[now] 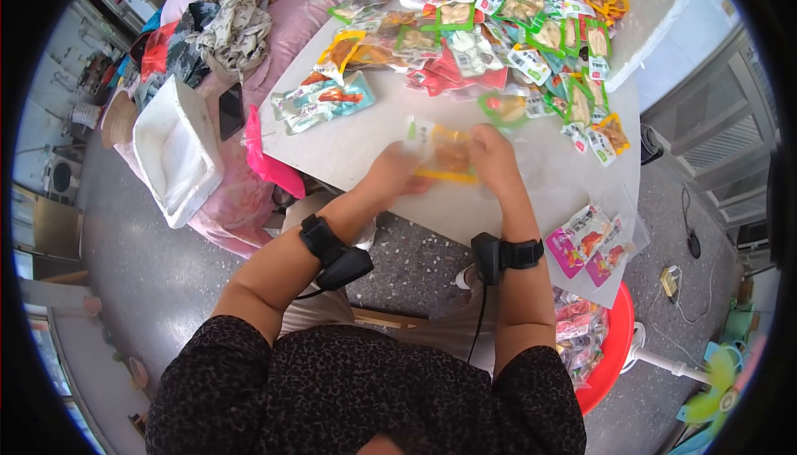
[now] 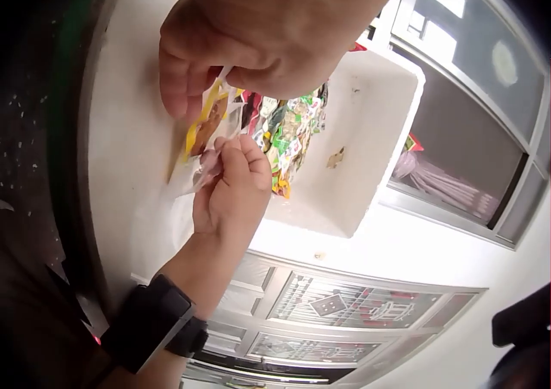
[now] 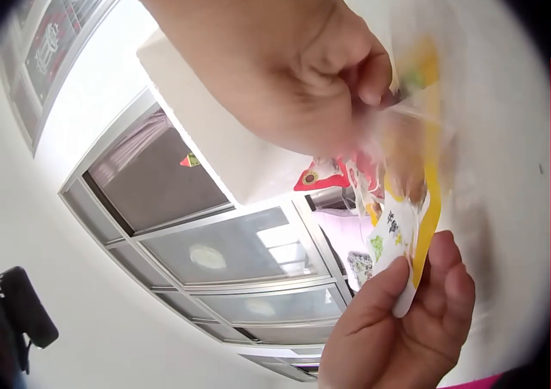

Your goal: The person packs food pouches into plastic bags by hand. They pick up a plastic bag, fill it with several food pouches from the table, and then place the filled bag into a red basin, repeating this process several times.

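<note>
A yellow-edged clear snack packet (image 1: pixel 452 156) with brown food inside is held between both hands over the table. Thumb and fingers of the left hand (image 1: pixel 395 176) pinch its white printed end, as the right wrist view shows of this hand (image 3: pixel 405 320). At the opposite end, the right hand (image 1: pixel 496 163) grips the clear edge with curled fingers. In the left wrist view the right hand (image 2: pixel 234 182) pinches the film of the packet (image 2: pixel 207 126). Slight blur covers the packet and the left fingers in the head view.
Many sealed snack packets (image 1: pixel 548 36) spill from a white foam box (image 1: pixel 664 23) onto the pale table (image 1: pixel 365 135). Blue-white packets (image 1: pixel 324 102) lie left, pink-white ones (image 1: pixel 589 243) right. A red basin (image 1: pixel 618 347) of packets stands below; another foam box (image 1: pixel 178 152) is at left.
</note>
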A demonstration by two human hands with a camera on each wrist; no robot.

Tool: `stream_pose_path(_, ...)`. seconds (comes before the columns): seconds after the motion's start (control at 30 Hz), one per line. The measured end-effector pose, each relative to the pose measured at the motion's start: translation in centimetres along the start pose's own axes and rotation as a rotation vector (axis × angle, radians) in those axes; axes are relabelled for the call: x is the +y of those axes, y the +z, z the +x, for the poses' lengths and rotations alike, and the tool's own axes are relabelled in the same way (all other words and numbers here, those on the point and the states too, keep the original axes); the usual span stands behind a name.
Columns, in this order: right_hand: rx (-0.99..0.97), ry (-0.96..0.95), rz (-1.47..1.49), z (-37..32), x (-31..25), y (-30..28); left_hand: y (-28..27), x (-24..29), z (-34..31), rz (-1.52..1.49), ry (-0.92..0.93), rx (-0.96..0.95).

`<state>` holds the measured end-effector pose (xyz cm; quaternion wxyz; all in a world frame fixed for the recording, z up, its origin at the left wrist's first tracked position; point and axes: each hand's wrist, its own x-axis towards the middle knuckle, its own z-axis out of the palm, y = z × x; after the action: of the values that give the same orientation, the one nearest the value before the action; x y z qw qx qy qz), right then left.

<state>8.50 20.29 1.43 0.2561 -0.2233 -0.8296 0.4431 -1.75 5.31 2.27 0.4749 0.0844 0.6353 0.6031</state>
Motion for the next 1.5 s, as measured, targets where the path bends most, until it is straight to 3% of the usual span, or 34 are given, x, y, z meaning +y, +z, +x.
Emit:
stream_pose_path(0.07,-0.041,0.104,0.193,0.0,-0.3,0.3,0.7,0.0,0.3,0.049,-0.024,-0.053)
stream_pose_path(0.2,-0.052,0.103,0.191,-0.1,-1.1,0.8,2.4,0.5,1.4,0.32,-0.04,-0.169)
stream_pose_path(0.3,0.039,0.016,0.094,-0.2,-1.5,0.7,3.5,0.9,2.0,0.968,0.331,-0.236)
stream_pose_path(0.4,0.099,0.032,0.074,0.0,-1.0,0.0,3.2,2.7,2.2,1.266,0.478,-0.396)
stream_pose_path(0.5,0.077,0.088,0.049,0.0,-1.2,-0.3,1.5,5.4,1.9,1.058,0.228,-0.43)
stream_pose_path(0.57,0.043,0.14,0.003,0.0,-1.6,-0.3,-1.0,5.1,4.4,1.128,0.718,-0.202)
stream_pose_path(0.67,0.035,0.033,-0.024,0.2,-0.9,0.0,-3.1,7.2,6.1,1.151,0.867,0.212)
stream_pose_path(0.77,0.008,0.104,0.073,0.2,-0.5,0.1,-5.5,9.1,7.7,1.403,0.943,0.521)
stream_pose_path(0.87,0.04,0.053,0.065,0.2,-0.1,0.3,-7.7,9.5,8.3,1.439,1.177,0.778)
stream_pose_path(1.0,0.023,0.062,0.059,0.4,0.4,0.4,-8.7,9.6,7.6,1.373,0.606,0.773)
stream_pose_path(1.1,0.017,0.054,0.047,0.4,0.2,0.3,-11.3,9.4,9.6,1.317,0.483,0.754)
stream_pose_path(1.2,0.031,0.034,0.033,0.2,0.1,0.2,-12.2,10.7,8.9,1.252,0.441,0.773)
stream_pose_path(1.37,0.045,0.009,0.045,0.2,0.2,0.2,-11.9,11.9,5.7,0.988,0.734,0.777)
stream_pose_path(1.5,0.005,0.113,0.111,0.4,0.7,0.3,-12.0,11.1,3.9,0.358,0.522,0.299)
